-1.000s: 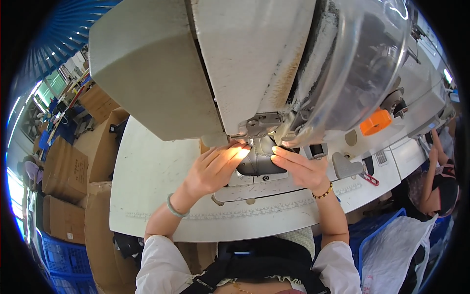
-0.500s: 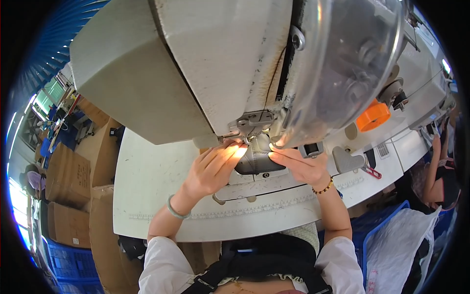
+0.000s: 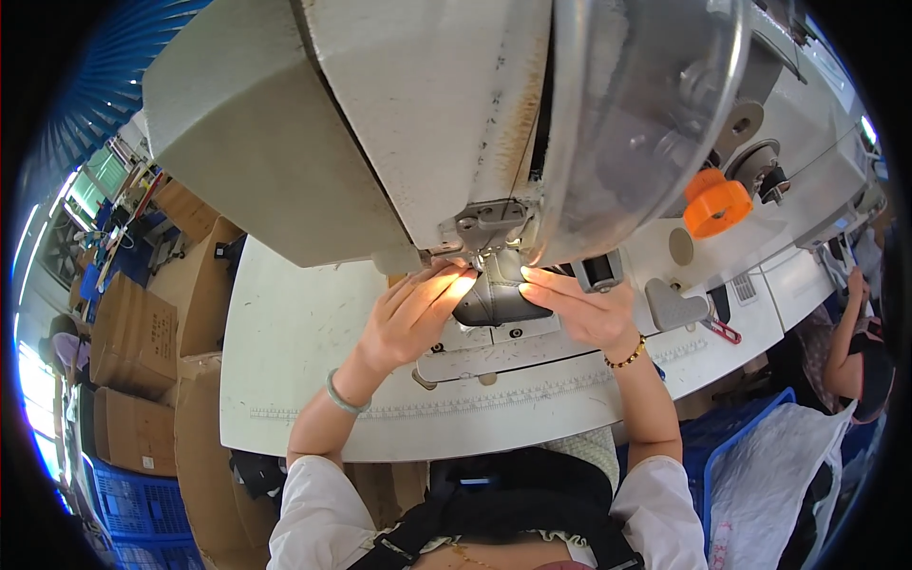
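Note:
A large grey-white sewing machine (image 3: 380, 123) fills the upper view, its head close to the camera. Under its needle area lies a small dark grey piece of material (image 3: 494, 302), lit by the machine's lamp. My left hand (image 3: 408, 318) presses fingertips on the left edge of that piece. My right hand (image 3: 579, 309), with a beaded bracelet at the wrist, holds the piece's right edge. Both hands pinch it flat on the machine bed (image 3: 513, 356). The needle itself is hidden by the machine head.
The white worktable (image 3: 294, 351) carries a printed ruler along its front edge. An orange spool (image 3: 714, 201) sits on the machine. Red-handled snips (image 3: 722, 331) lie at the right. Cardboard boxes (image 3: 133, 342) and blue crates (image 3: 138, 503) stand left. Another person (image 3: 855, 351) sits at far right.
The view has closed in on the machine head, which now fills more of the frame. Both hands stay on the dark piece under the needle area, nearly unmoved.

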Motion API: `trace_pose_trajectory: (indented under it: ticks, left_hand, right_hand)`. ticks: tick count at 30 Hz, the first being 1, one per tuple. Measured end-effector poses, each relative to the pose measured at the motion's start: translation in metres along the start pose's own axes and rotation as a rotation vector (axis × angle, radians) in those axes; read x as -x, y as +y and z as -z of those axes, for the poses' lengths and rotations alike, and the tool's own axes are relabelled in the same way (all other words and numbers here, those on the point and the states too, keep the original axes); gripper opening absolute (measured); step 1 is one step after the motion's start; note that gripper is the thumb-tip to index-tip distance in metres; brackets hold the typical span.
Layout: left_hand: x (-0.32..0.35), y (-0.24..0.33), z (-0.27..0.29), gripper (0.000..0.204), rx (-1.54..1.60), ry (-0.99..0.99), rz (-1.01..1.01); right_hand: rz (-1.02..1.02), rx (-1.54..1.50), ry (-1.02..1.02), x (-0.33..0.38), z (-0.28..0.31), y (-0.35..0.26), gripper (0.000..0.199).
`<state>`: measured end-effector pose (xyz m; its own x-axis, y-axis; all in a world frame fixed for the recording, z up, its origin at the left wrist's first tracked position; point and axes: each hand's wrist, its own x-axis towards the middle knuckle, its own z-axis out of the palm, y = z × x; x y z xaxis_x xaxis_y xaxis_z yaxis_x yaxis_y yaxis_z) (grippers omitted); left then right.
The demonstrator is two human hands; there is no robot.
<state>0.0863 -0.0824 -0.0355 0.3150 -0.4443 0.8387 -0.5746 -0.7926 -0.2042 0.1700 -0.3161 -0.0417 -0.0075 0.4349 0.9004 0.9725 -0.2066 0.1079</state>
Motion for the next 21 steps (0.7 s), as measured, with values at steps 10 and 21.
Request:
trace_pose_trajectory:
  ticks: [10, 21]
  left_hand:
    - [0.0, -0.001, -0.001, 0.031, -0.025, -0.015, 0.024]
    - [-0.003, 0.01, 0.005, 0.034, 0.014, 0.037, -0.087]
  right_hand:
    - [-0.009, -0.013, 0.026, -0.002, -0.003, 0.002, 0.028]
    - [-0.055, -0.088, 0.056, 0.001, -0.01, 0.006, 0.027]
